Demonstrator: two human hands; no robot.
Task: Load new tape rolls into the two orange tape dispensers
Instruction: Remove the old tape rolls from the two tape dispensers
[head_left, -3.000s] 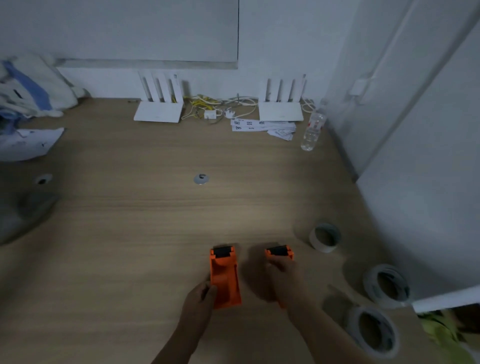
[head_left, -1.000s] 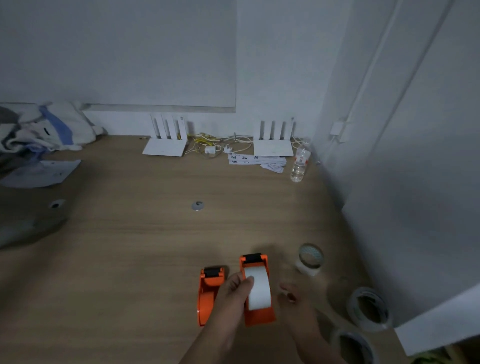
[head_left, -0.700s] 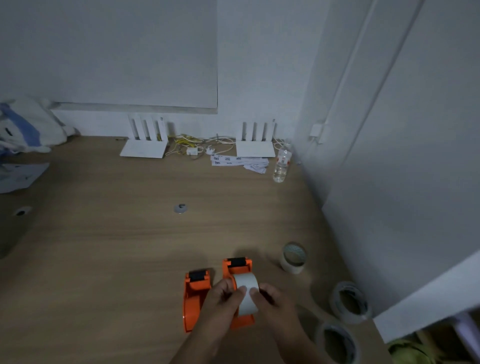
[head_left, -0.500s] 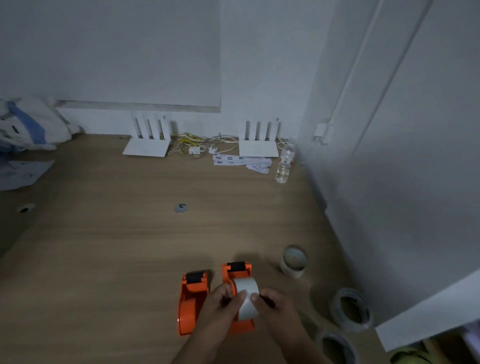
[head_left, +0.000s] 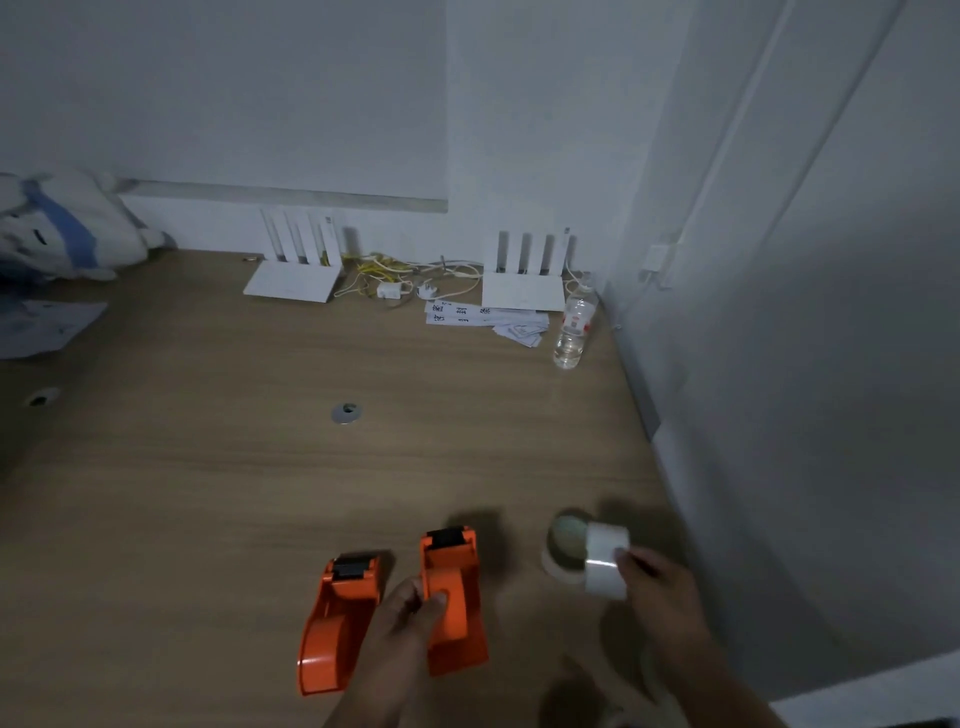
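My right hand (head_left: 660, 597) is clamped on a white tape roll (head_left: 605, 561), fingertips pinching its near edge, the roll held up off the wooden table (head_left: 208, 467). Just behind the roll, partly hidden by it, another tape roll (head_left: 563, 545) sits on the table, its pale greenish core facing me. Over to the left of that grip, my left hand (head_left: 405, 623) is wrapped on the right orange dispenser (head_left: 452, 597), thumb pressing its top face, fingers closed round its left side. That dispenser stands on the table with its black cutter end pointing away from me, and I see no roll in it. Touching distance to the left of my left hand, the left orange dispenser (head_left: 337, 623) lies alongside, also black end away, its cradle showing bare orange. Far beyond both hands, a small metal grommet (head_left: 346, 413) sits in the tabletop. Further back, against the wall, two white routers (head_left: 296, 265) stand among tangled cables (head_left: 395, 270), with paper slips (head_left: 478, 317) and a clear water bottle (head_left: 571, 332) to their right. Far off to the left, bundled cloth (head_left: 62, 228).
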